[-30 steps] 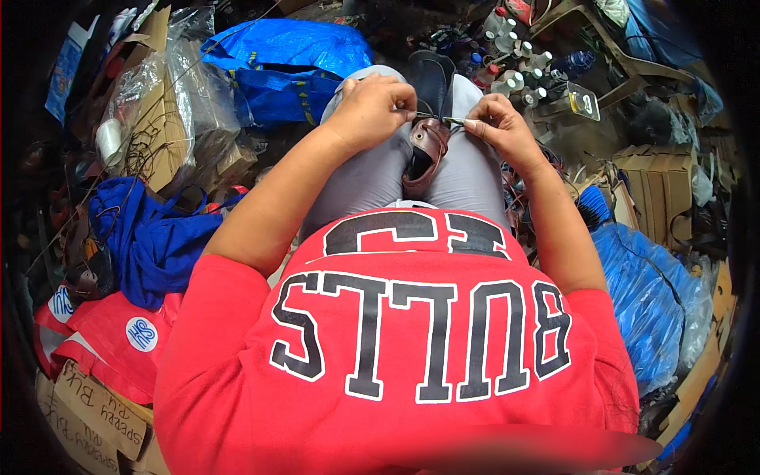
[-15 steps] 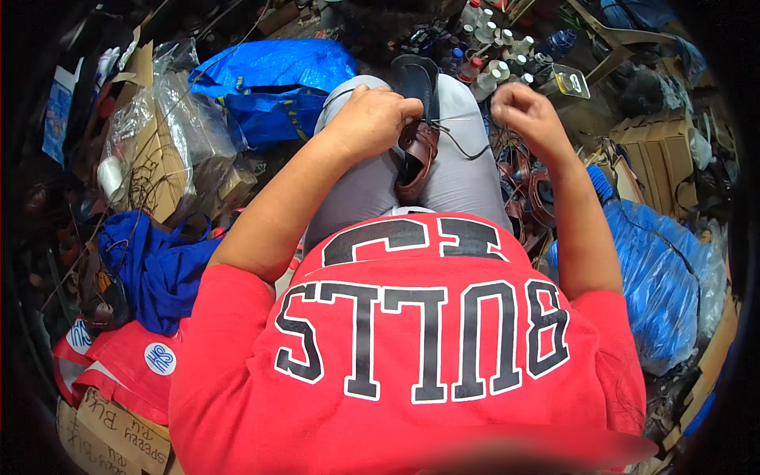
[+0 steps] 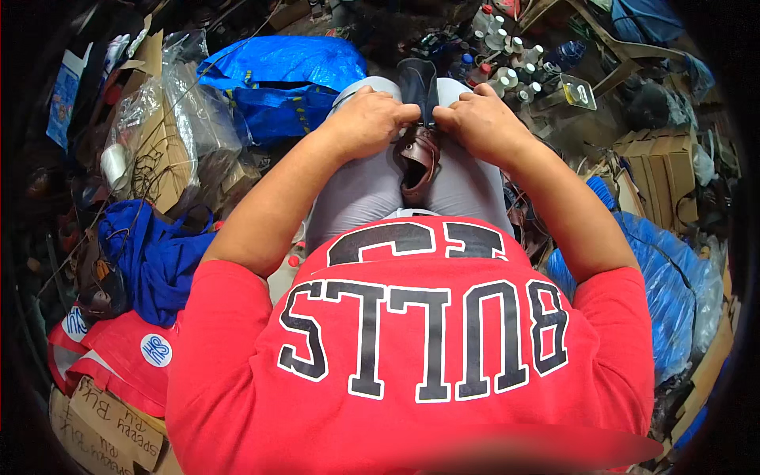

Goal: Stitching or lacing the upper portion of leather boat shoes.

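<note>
Clutter presses in on both sides of us: on the left a crumpled blue bag (image 3: 285,59), clear plastic film (image 3: 142,103) over flat cardboard (image 3: 165,162), a bunched blue cloth (image 3: 150,261) and a red bag (image 3: 123,348); on the right a cluster of bottles (image 3: 507,59), a small clear box (image 3: 578,93), a stack of folded cardboard (image 3: 657,178) and a blue plastic sheet (image 3: 657,293). A blurred red shape (image 3: 538,451) covers part of the bottom edge, and our own fingers screen the spot they work at. We count one brown shoe (image 3: 426,144), lying on our lap between the thighs with its opening toward us, and one long dark piece (image 3: 418,83) just beyond it, though we cannot tell whether the two are joined. Two round white stickers show on the red material, and the bottles stand too close together to count surely. The shoe looks like smooth leather, with a metal-rimmed eyelet and a rounded opening; the dark piece has a curved end; our grey trousers (image 3: 356,194) are creased cloth, and the blue bag is wrinkled and shiny. Our left hand (image 3: 372,120) and right hand (image 3: 483,125) face each other near the far end of the shoe, fingers curled in, but we cannot tell what either one grasps.
</note>
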The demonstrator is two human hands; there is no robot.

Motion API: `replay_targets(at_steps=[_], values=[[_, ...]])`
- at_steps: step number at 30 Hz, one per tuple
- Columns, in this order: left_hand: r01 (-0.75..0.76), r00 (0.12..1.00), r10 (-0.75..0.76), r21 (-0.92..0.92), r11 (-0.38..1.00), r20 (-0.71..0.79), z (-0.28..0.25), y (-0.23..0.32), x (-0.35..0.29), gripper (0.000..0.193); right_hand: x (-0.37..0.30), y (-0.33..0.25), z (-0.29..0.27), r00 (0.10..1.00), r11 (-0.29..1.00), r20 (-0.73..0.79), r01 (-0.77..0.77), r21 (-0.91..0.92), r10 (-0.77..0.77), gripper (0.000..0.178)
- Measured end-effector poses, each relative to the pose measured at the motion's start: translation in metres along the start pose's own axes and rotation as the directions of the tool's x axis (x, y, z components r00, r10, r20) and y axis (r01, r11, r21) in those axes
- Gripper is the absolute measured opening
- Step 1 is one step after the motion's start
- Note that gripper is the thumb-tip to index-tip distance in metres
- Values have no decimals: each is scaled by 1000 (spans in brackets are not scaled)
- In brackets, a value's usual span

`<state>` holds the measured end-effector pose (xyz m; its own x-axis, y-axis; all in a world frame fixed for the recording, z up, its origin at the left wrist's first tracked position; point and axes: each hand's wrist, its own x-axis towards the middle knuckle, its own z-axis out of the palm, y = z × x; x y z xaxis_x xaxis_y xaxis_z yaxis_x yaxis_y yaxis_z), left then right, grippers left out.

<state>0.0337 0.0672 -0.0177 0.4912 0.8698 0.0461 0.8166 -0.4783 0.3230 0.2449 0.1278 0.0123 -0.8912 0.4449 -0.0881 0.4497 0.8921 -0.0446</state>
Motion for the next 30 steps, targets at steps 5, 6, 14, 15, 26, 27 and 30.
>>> replay_targets(at_steps=[5,6,14,15,26,27,30], values=[[48,999,-48,73,996,3,-15,-37,-42,5,-21,31,19,991,999,-133,35,34,-30,6],[149,988,-145,79,986,-52,-19,-51,-64,5,-35,40,20,995,997,-82,-51,57,55,4],[-191,772,-486,-879,436,-409,-98,-71,-116,12,-55,77,-5,778,-203,-25,195,960,628,17],[-395,766,-392,-854,338,-510,-103,-52,-90,15,-40,75,-4,848,-289,-170,349,892,501,17],[276,950,-297,-181,944,-98,-95,-36,-126,8,-97,43,10,901,639,196,-415,647,387,23],[413,900,-420,-74,908,-120,-107,-54,-143,12,-121,64,11,804,597,256,-576,558,537,26],[797,552,-695,48,602,-460,-188,-143,-264,25,-228,169,26,718,548,110,-613,570,688,31]])
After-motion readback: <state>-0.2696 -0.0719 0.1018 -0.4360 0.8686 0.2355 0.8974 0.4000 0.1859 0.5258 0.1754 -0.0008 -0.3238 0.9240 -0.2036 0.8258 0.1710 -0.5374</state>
